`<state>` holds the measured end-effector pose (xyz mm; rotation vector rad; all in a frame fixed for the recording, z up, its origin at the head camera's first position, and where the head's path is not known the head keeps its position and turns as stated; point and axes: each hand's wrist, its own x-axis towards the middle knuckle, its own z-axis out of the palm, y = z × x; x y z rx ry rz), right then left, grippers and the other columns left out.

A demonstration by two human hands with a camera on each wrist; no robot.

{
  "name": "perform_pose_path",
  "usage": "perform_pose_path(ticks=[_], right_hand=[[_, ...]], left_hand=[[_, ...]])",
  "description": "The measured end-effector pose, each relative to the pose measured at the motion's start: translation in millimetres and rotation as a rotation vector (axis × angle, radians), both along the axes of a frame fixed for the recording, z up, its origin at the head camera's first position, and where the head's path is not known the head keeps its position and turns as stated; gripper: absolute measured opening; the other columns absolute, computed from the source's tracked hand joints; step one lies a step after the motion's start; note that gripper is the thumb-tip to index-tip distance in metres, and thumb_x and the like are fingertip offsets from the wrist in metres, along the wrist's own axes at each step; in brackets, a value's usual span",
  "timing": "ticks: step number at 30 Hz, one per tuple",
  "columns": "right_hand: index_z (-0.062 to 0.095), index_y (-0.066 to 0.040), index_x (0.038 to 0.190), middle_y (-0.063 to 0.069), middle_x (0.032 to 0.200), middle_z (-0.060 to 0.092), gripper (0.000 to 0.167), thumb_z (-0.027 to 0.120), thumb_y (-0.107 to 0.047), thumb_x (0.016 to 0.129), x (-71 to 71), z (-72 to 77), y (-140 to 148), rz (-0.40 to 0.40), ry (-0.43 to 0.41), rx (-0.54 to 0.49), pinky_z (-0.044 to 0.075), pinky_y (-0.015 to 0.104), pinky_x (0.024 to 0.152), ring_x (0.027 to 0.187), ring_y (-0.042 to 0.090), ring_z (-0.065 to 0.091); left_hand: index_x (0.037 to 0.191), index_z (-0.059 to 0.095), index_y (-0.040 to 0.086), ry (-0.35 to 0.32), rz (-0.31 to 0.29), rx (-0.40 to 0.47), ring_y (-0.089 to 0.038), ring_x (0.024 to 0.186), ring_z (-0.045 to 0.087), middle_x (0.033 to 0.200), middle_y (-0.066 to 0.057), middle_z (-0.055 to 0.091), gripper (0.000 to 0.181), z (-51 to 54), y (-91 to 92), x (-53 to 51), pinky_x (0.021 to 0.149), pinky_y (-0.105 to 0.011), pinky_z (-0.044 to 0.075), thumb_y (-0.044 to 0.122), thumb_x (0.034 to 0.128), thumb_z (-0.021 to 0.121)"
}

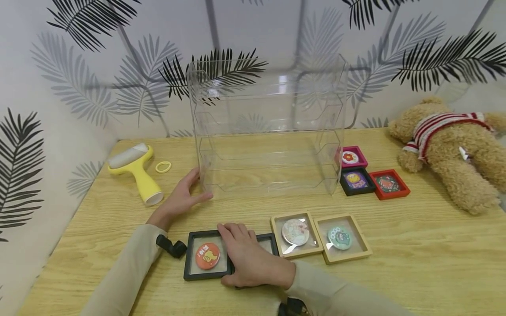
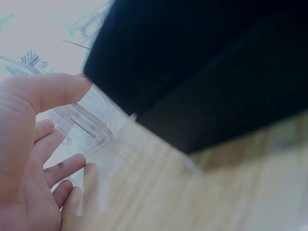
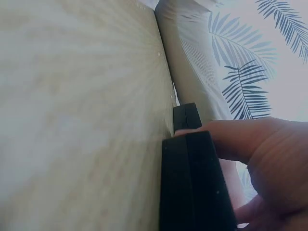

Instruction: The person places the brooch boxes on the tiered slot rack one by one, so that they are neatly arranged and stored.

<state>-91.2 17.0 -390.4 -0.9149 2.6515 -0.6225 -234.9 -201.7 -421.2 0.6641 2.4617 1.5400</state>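
A clear plastic display rack (image 1: 269, 188) with several tiers stands at the middle back. My left hand (image 1: 179, 202) is at its lower left corner, thumb extended and fingers loosely bent beside the clear side; contact is hard to tell. My right hand (image 1: 253, 256) lies over a black square frame (image 1: 269, 244), gripping it by its edges and hiding most of it. In the right wrist view, the thumb rests at the black frame's edge (image 3: 192, 183). Left of it, a second black frame (image 1: 193, 275) lies flat, holding a round orange badge (image 1: 207, 256).
Two light wooden frames (image 1: 296, 254) with round badges lie to the right. Small pink (image 1: 363, 161), black (image 1: 357, 190) and red (image 1: 391, 195) frames sit beside the rack. A yellow lint roller (image 1: 144, 182), a yellow ring (image 1: 163, 166) and a teddy bear (image 1: 454, 145) flank it.
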Motion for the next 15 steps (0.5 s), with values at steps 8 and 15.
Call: perform_pose_path(ticks=[8,15], right_hand=[[0.024,-0.001,0.150,0.009,0.143,0.040,0.107,0.083,-0.036,0.067,-4.0,1.6,1.1,-0.018,0.062,-0.098,0.035,0.043,0.102,0.128,0.022,0.037],[0.022,-0.004,0.151,0.008,0.145,0.039,0.108,0.085,-0.031,0.067,-10.7,10.0,6.2,0.015,-0.012,-0.259,0.037,0.037,0.110,0.129,0.019,0.041]], left_hand=[[0.152,0.025,0.008,0.000,0.010,-0.007,-0.032,0.145,0.024,0.155,-0.017,0.031,0.082,0.1,-0.3,-1.1,0.118,-0.052,0.015,0.011,0.0854,0.072],[0.152,0.026,0.007,-0.030,0.007,0.031,-0.033,0.145,0.024,0.154,-0.018,0.032,0.081,-0.9,-1.0,0.5,0.118,-0.053,0.012,0.009,0.0851,0.072]])
